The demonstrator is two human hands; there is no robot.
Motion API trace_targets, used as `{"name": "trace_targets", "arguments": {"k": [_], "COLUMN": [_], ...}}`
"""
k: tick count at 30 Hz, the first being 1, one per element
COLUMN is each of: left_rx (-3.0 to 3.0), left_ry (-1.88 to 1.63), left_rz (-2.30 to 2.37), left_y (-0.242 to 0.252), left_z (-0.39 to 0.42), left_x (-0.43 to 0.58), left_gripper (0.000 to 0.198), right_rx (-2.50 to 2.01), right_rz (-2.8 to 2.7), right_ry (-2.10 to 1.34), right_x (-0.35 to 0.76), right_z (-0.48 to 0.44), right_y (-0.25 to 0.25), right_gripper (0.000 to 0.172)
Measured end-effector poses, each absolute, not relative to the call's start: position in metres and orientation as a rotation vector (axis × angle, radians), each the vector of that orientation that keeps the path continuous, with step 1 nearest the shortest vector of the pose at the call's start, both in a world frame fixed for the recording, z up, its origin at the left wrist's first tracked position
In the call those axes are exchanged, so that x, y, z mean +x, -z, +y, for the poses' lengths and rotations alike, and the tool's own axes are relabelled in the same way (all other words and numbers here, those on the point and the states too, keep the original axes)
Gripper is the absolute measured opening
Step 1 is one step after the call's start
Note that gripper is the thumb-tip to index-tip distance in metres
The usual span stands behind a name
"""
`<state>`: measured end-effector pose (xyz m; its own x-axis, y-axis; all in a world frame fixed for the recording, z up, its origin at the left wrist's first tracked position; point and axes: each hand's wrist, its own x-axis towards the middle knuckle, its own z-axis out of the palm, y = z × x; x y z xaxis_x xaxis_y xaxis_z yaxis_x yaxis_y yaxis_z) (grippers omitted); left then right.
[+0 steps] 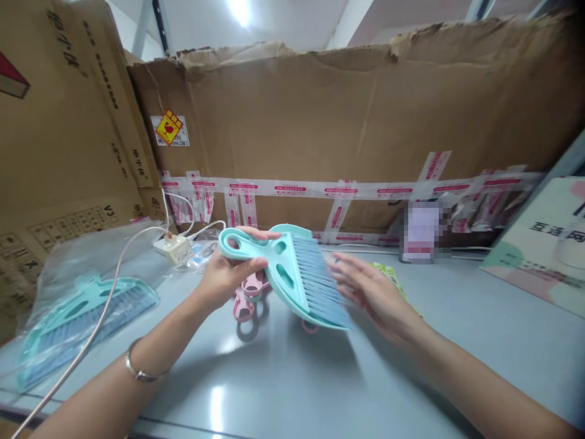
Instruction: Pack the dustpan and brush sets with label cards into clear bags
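My left hand [227, 274] grips the handle of a teal mini brush and dustpan set [292, 274], holding it tilted above the grey table [292, 378]. The blue bristles point down to the right. My right hand [370, 289] is beside the bristles with its fingers stretched out, slightly blurred, touching or nearly touching the brush's edge. A metal bracelet sits on my left wrist [139, 369].
Pink scissors [247, 299] lie on the table under the set. A second teal brush set in a clear bag [77, 311] lies at the left, crossed by a white cable [105, 305]. Cardboard walls [347, 116] ring the table; a printed box [543, 244] stands right.
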<state>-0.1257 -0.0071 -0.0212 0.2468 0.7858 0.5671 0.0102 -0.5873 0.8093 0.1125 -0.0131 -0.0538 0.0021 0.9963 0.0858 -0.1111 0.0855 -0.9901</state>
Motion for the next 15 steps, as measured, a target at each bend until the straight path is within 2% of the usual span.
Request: {"name": "trace_targets", "arguments": {"k": [3,5,9,11,15], "left_rx": [1.961,2.024,2.088,2.059,1.843], "left_ry": [-1.437,-1.406,-1.396,-1.578,-2.082], "left_rz": [0.753,0.721,0.777,0.890,1.125], "left_y": [0.014,0.008,0.000,-0.003,-0.003], "left_z": [-0.017,-0.026,-0.041,-0.043,-0.030], "left_x": [-0.128,-0.126,-0.114,-0.114,-0.133], "left_gripper": [0.024,0.027,0.031,0.031,0.017], "right_rx": [-1.001,-0.856,-0.684,-0.668,-0.751], "right_rz": [-1.559,-1.952,-2.317,-2.280,-1.960], "right_ry": [-0.417,-0.141,-0.089,-0.032,0.222], "right_x": [0.111,0.105,0.087,0.085,0.106], "right_z": [-0.020,-0.024,-0.028,-0.027,-0.010], "right_y": [0.038,0.025,-0.002,-0.014,-0.022], "right_gripper": [0.028,0.030,0.017,0.008,0.006]}}
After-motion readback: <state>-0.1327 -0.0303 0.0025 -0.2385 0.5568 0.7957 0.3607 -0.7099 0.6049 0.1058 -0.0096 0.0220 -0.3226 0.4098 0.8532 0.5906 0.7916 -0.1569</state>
